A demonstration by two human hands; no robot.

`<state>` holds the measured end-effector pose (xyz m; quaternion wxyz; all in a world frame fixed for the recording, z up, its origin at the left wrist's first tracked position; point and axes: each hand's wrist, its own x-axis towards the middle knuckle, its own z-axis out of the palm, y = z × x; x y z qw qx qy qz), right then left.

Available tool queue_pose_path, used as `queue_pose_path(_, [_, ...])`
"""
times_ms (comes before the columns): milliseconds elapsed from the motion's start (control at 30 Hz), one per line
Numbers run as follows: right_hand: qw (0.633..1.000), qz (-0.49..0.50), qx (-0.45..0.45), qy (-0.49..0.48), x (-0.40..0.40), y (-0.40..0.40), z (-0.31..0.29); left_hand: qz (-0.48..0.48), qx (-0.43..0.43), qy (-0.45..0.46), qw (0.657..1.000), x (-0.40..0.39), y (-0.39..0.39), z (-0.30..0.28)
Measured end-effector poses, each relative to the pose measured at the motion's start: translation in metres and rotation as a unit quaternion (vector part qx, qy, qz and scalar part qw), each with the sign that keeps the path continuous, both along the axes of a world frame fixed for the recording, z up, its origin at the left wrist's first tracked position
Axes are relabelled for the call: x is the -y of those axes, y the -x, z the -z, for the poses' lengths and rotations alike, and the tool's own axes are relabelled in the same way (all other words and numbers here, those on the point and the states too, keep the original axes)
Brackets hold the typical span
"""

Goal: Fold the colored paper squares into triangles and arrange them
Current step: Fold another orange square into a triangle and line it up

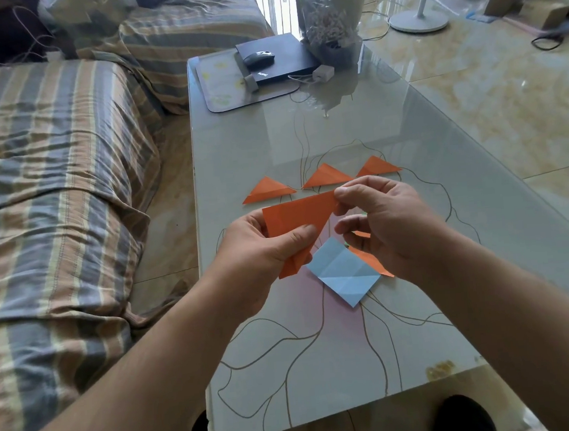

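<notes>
I hold an orange paper (295, 219), folded into a triangle, above the glass table (324, 366). My left hand (262, 251) pinches its lower left part with the thumb on top. My right hand (386, 220) pinches its upper right corner. Three folded orange triangles lie in a row behind it: left (267, 190), middle (326, 176), right (377, 166). Beneath my hands lies a creased light blue square (345, 272), and an orange sheet (371, 264) pokes out from under my right hand.
At the table's far end sit a grey tray (217, 87), a black laptop (279, 59) with a mouse (259, 58) on it, and a wrapped bouquet (331, 18). A striped sofa (48, 167) runs along the left. A fan base (419, 19) stands on the tiled floor.
</notes>
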<state>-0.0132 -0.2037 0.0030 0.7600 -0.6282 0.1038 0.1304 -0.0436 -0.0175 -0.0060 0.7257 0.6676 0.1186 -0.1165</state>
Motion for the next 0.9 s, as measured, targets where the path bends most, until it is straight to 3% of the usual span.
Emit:
queue_pose_path(167, [1.000,-0.004,-0.002,0.026,0.001,-0.001,0.000,0.000,-0.004,0.010,1.000,-0.001,0.000,-0.001])
queue_pose_path(300, [0.993,-0.049,0.026,0.100,0.005,-0.001,0.000,0.017,-0.017,0.033,0.999,-0.001,0.002,-0.003])
queue_pose_path(433, [0.988,-0.098,0.040,0.117,0.006,0.002,0.000,0.056,-0.015,-0.004,0.998,0.001,0.004,-0.004])
queue_pose_path(533, [0.988,-0.085,0.035,0.128,0.009,0.000,-0.002,0.012,-0.008,0.006,1.000,-0.003,-0.001,-0.004])
queue_pose_path(700, [0.944,-0.266,-0.021,0.192,0.014,0.006,-0.007,-0.085,-0.003,0.106,0.991,-0.010,-0.009,-0.002])
queue_pose_path(800, [0.958,-0.243,-0.030,0.149,0.008,0.009,-0.005,-0.096,-0.032,0.207,0.973,-0.003,-0.008,0.001])
queue_pose_path(900, [0.977,-0.192,-0.034,0.085,0.005,0.006,-0.003,-0.043,-0.077,0.198,0.976,0.008,-0.003,0.006])
